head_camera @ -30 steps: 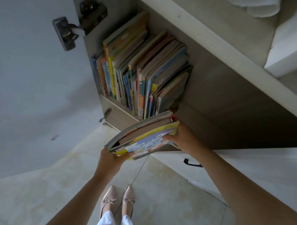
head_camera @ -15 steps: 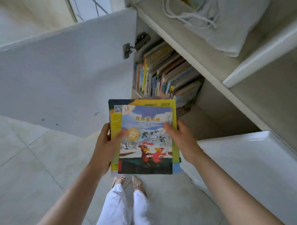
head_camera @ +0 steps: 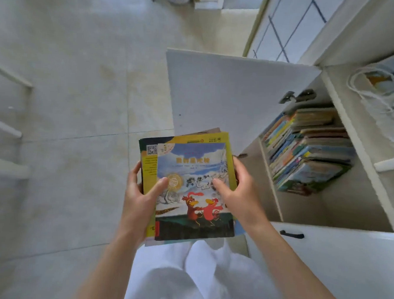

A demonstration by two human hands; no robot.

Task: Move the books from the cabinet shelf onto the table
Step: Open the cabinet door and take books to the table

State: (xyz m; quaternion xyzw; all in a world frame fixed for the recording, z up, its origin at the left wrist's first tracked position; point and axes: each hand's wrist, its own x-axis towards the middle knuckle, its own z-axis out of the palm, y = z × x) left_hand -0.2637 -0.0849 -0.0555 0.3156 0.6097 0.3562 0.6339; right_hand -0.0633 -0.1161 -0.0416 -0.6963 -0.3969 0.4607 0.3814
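I hold a small stack of picture books (head_camera: 190,171) flat in front of me, above my white trousers. The top cover shows two red birds under a blue sky with a yellow border. My left hand (head_camera: 142,196) grips the stack's left edge, thumb on the cover. My right hand (head_camera: 237,191) grips its right edge, thumb also on top. To the right, a row of several books (head_camera: 308,152) stands packed on the open cabinet shelf (head_camera: 320,209). No table is recognisable in view.
The open white cabinet door (head_camera: 228,92) stands just behind the stack. A second white door with a black handle (head_camera: 291,235) is at the lower right. White cord and cloth (head_camera: 383,101) lie on the shelf above. Pale tiled floor (head_camera: 76,99) spreads to the left.
The stack came out of the cabinet and was turned cover-up in both hands. My view has swung left, away from the shelf, toward the open floor.
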